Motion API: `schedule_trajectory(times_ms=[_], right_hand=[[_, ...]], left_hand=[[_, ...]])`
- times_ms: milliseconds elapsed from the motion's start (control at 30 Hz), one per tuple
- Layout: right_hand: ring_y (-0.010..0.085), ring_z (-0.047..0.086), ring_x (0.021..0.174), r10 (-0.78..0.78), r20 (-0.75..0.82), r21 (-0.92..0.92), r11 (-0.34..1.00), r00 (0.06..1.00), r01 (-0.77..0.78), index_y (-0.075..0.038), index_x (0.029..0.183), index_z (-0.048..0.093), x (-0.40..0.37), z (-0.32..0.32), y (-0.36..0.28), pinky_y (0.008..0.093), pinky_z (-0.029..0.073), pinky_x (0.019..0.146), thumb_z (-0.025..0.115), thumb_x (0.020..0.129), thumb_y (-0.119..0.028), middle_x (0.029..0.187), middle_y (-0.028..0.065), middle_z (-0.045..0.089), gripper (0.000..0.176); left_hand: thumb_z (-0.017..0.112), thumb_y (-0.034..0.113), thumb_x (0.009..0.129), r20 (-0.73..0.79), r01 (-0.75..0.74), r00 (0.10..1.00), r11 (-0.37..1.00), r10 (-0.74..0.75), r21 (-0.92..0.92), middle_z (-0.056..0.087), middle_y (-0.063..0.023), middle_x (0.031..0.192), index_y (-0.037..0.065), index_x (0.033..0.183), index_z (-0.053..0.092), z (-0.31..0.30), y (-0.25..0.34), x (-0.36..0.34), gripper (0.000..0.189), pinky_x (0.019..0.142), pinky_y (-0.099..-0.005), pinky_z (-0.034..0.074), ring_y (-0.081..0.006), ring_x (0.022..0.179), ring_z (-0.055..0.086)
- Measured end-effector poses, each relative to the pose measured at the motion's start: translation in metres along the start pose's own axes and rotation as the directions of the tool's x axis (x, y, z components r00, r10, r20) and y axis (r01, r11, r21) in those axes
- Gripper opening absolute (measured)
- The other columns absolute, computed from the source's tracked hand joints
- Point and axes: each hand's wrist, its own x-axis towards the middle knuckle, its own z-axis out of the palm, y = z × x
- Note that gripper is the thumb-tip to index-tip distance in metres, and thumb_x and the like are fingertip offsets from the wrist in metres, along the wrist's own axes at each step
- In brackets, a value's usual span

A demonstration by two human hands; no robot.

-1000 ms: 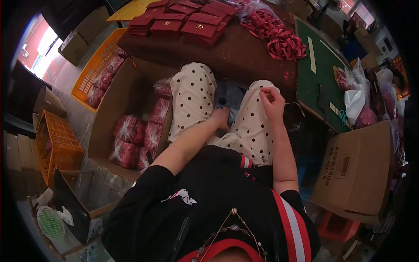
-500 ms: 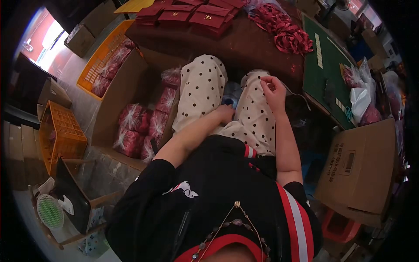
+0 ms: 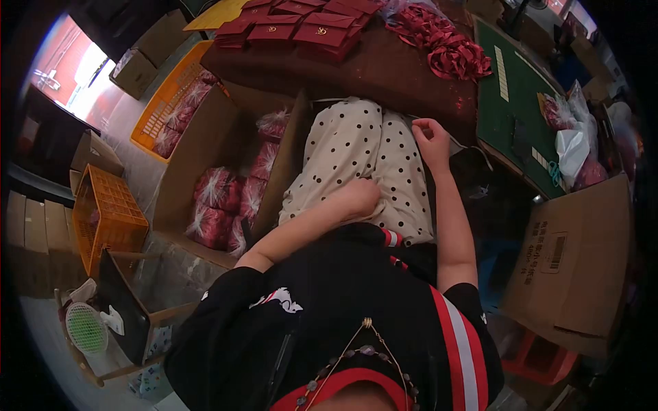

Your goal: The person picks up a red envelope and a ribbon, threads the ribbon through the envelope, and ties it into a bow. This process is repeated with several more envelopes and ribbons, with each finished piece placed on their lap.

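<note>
Cream cloth with dark polka dots (image 3: 343, 140) covers my lap and both knees. My left hand (image 3: 362, 197) is curled into a fist low on this cloth, between the thighs. Its fingertips point down, out of sight, so anything inside is hidden. Beside the right knee, my right hand (image 3: 433, 145) is raised with thumb and fingers pinched together at the cloth's edge. What sits in the pinch is too small to make out. A thin pale cord (image 3: 473, 147) runs from behind that hand toward the right.
Ahead, a brown-covered table (image 3: 384, 82) holds dark red envelopes (image 3: 325, 34) and a heap of red ribbon (image 3: 456, 55). Left stands an open carton (image 3: 188, 164) with bagged red bundles (image 3: 216, 205). To the right are a green board (image 3: 510, 116), teal scissors (image 3: 554, 172) and a large carton (image 3: 569, 267).
My knees have come together, covering the bluish object that showed between them. My left hand has drawn back toward me and up from that gap. The right hand stays nearly in place.
</note>
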Motion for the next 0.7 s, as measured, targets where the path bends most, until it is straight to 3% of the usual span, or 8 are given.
schedule_trajectory(times_ms=[100,200,367,433,467,533,567,700], right_hand=[[0.0077,0.059,0.064,-0.018,-0.016,-0.041,0.999,1.0,0.017,-0.004,0.096,0.072,0.004,-0.001,0.004,0.0246,0.049,0.062,0.071,0.087,-0.011,0.078,0.0015,0.068,0.011],[0.0084,0.059,0.065,-0.019,-0.007,-0.024,1.0,1.0,0.019,-0.005,0.095,0.072,0.005,0.001,0.011,0.0251,0.049,0.063,0.071,0.087,-0.011,0.079,0.0024,0.068,0.011],[0.005,0.06,0.069,-0.038,0.024,-0.114,0.993,0.999,0.04,-0.003,0.099,0.071,0.015,0.001,0.021,0.0228,0.048,0.063,0.07,0.089,-0.009,0.082,0.0003,0.068,0.012],[0.0067,0.06,0.07,-0.216,-0.054,-0.171,0.964,0.975,0.204,-0.003,0.098,0.07,0.03,0.0,0.023,0.0236,0.048,0.063,0.07,0.089,-0.009,0.083,0.0016,0.068,0.011],[0.0101,0.061,0.069,-0.218,-0.046,-0.238,0.95,0.975,0.201,-0.004,0.098,0.07,0.039,-0.006,0.02,0.025,0.049,0.064,0.069,0.088,-0.009,0.087,0.0036,0.068,0.011],[0.0237,0.067,0.078,-0.219,-0.065,-0.335,0.924,0.974,0.185,-0.008,0.096,0.069,0.061,-0.015,0.007,0.0348,0.053,0.069,0.067,0.087,-0.011,0.088,0.0069,0.066,0.01],[0.0261,0.066,0.081,-0.294,-0.073,-0.393,0.887,0.953,0.243,-0.009,0.097,0.069,0.076,-0.019,0.018,0.0371,0.053,0.071,0.065,0.088,-0.012,0.092,0.0071,0.065,0.01],[0.0311,0.066,0.089,-0.259,-0.115,-0.61,0.78,0.959,0.138,-0.015,0.104,0.067,0.126,-0.04,0.029,0.0437,0.054,0.075,0.063,0.089,-0.017,0.104,0.0078,0.063,0.015]], left_hand=[[0.058,0.018,0.085,-0.094,-0.087,0.992,0.994,0.081,-0.07,0.067,-0.0209,0.102,0.0,0.099,0.069,-0.004,-0.008,-0.008,0.026,0.084,-0.0489,0.053,-0.0396,0.094,0.066],[0.058,0.019,0.085,-0.15,-0.052,0.988,0.995,0.039,-0.081,0.066,-0.0204,0.104,0.0,0.101,0.066,-0.015,-0.013,-0.021,0.027,0.087,-0.0485,0.052,-0.0393,0.098,0.065],[0.062,0.025,0.086,-0.094,-0.116,0.99,0.978,0.101,-0.175,0.066,-0.0198,0.107,0.002,0.113,0.066,-0.045,-0.034,-0.028,0.036,0.089,-0.0469,0.05,-0.0382,0.101,0.063],[0.064,0.025,0.087,-0.066,-0.124,0.992,0.968,0.112,-0.216,0.067,-0.0189,0.11,0.002,0.118,0.066,-0.074,-0.045,-0.026,0.039,0.089,-0.0465,0.05,-0.0379,0.102,0.063],[0.065,0.024,0.087,-0.247,-0.214,0.958,0.941,0.148,-0.263,0.067,-0.0173,0.11,0.002,0.116,0.066,-0.071,-0.063,-0.022,0.036,0.09,-0.0451,0.05,-0.0373,0.103,0.063],[0.066,0.022,0.087,-0.395,-0.203,0.911,0.961,0.116,-0.186,0.068,-0.0161,0.11,0.003,0.117,0.066,-0.083,-0.084,-0.012,0.035,0.091,-0.0436,0.051,-0.0364,0.104,0.063],[0.067,0.022,0.087,-0.417,-0.174,0.904,0.973,0.096,-0.153,0.066,-0.0149,0.114,0.003,0.117,0.065,-0.092,-0.092,-0.007,0.035,0.092,-0.0429,0.051,-0.0353,0.107,0.063],[0.067,0.022,0.086,-0.504,-0.11,0.864,0.983,0.021,-0.148,0.062,-0.0122,0.122,0.006,0.116,0.065,-0.101,-0.114,0.009,0.034,0.094,-0.0437,0.05,-0.0339,0.109,0.062]])
